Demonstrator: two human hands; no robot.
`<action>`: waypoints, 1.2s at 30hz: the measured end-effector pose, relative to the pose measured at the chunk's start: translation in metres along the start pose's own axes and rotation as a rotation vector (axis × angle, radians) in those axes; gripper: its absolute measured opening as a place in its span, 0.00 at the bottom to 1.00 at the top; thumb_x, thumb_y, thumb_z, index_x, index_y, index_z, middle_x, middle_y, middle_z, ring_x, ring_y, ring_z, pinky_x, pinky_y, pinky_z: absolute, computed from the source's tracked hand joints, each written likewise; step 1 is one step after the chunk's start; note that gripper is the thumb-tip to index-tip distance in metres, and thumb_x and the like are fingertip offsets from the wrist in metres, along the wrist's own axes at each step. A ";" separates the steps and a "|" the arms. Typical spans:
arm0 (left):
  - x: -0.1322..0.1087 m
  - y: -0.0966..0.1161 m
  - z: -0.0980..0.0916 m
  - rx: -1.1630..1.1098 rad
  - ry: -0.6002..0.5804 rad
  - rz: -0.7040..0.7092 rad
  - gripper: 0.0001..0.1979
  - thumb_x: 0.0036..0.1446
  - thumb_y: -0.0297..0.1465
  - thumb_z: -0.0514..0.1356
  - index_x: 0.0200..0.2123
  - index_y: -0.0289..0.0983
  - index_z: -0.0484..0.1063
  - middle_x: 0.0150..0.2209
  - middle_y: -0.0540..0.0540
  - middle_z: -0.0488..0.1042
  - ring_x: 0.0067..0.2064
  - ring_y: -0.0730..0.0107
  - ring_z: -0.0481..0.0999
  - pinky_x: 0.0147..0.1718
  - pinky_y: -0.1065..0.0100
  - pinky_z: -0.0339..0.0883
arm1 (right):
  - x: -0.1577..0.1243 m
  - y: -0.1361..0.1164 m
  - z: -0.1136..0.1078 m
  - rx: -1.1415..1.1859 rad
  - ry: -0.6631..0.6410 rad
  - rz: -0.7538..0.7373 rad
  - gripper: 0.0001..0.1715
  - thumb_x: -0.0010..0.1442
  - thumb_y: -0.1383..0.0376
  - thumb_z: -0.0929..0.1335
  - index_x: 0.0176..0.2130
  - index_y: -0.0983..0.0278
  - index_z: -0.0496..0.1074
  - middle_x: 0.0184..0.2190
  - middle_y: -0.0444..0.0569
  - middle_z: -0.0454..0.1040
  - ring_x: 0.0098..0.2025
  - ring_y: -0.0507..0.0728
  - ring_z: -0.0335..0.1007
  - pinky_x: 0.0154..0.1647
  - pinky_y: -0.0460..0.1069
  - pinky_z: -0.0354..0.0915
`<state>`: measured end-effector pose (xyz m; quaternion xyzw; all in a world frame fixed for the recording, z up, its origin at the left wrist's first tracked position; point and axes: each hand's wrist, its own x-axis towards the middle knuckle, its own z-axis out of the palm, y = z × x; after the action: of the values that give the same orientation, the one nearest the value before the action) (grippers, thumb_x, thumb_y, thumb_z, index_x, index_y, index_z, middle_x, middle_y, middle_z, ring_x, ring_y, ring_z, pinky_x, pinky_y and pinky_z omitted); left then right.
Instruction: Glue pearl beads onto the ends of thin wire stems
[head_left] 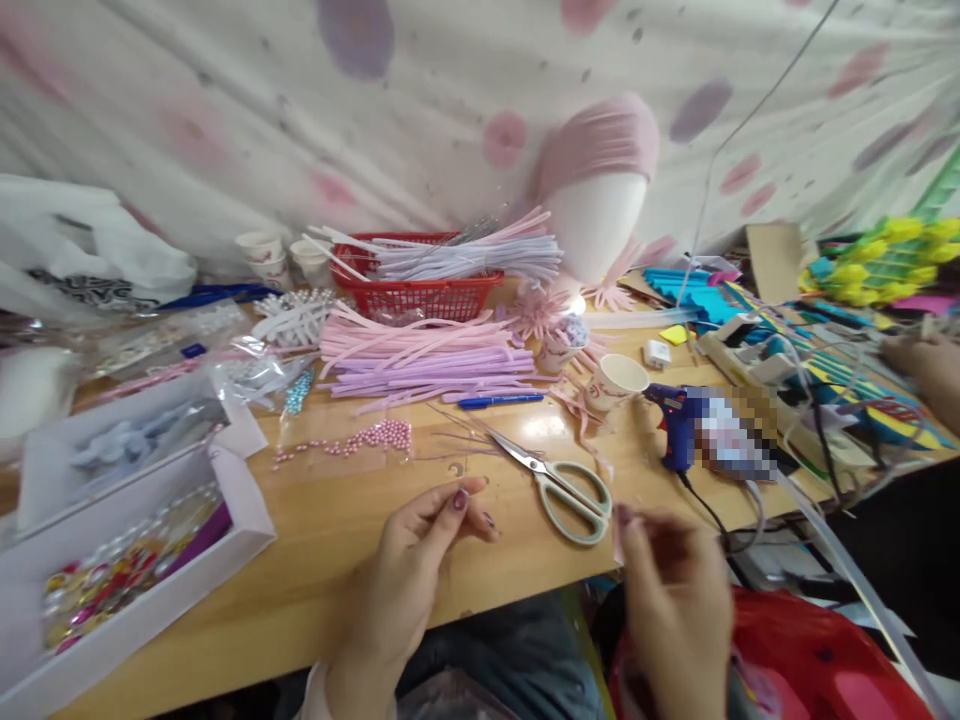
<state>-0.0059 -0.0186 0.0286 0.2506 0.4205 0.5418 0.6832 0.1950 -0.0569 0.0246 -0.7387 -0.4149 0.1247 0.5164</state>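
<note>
My left hand [420, 560] is raised over the front of the table, thumb and index finger pinched together. Whatever they may hold is too small to make out. To its right, past the table's front edge, my right hand [679, 590] is blurred, with its fingers closed on a small pale pink piece [618, 538]. Between the hands lie scissors [574, 500] with pale handles, blades pointing to the back left. Beyond the left hand, pink beads [386, 437] rest in a clear bag. A blue pen [501, 401] lies before purple pipe cleaners [442, 373] and pink pipe cleaners [420, 340].
A red basket [420, 298] with more pipe cleaners and a head form [604, 200] stand behind. A blue glue gun [675, 425], its cord and a paper cup [619, 380] are at right. White boxes [247, 520] occupy the left. Another person's hand [926, 365] shows far right.
</note>
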 end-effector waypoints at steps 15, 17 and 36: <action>-0.007 -0.005 0.017 -0.321 0.001 -0.160 0.18 0.41 0.39 0.76 0.36 0.38 0.84 0.32 0.44 0.83 0.30 0.76 0.78 0.23 0.81 0.62 | -0.050 -0.025 0.063 0.617 -0.838 0.036 0.17 0.69 0.56 0.65 0.55 0.54 0.71 0.46 0.48 0.77 0.47 0.57 0.75 0.50 0.50 0.71; -0.007 -0.005 0.017 -0.300 -0.004 -0.152 0.17 0.42 0.39 0.76 0.35 0.37 0.83 0.35 0.43 0.83 0.29 0.77 0.77 0.21 0.81 0.59 | -0.050 -0.025 0.064 0.634 -0.845 0.069 0.15 0.68 0.56 0.65 0.52 0.55 0.72 0.37 0.46 0.75 0.35 0.54 0.74 0.39 0.47 0.72; -0.020 0.057 -0.015 0.754 -0.081 0.141 0.18 0.53 0.31 0.66 0.48 0.40 0.79 0.53 0.39 0.77 0.48 0.60 0.78 0.45 0.62 0.73 | -0.042 -0.003 0.079 0.731 -0.851 0.149 0.13 0.65 0.53 0.68 0.41 0.59 0.73 0.27 0.43 0.67 0.24 0.50 0.60 0.21 0.44 0.59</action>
<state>-0.0501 -0.0232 0.0719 0.5338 0.5445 0.3845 0.5203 0.1192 -0.0353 -0.0176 -0.4239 -0.4632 0.5832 0.5155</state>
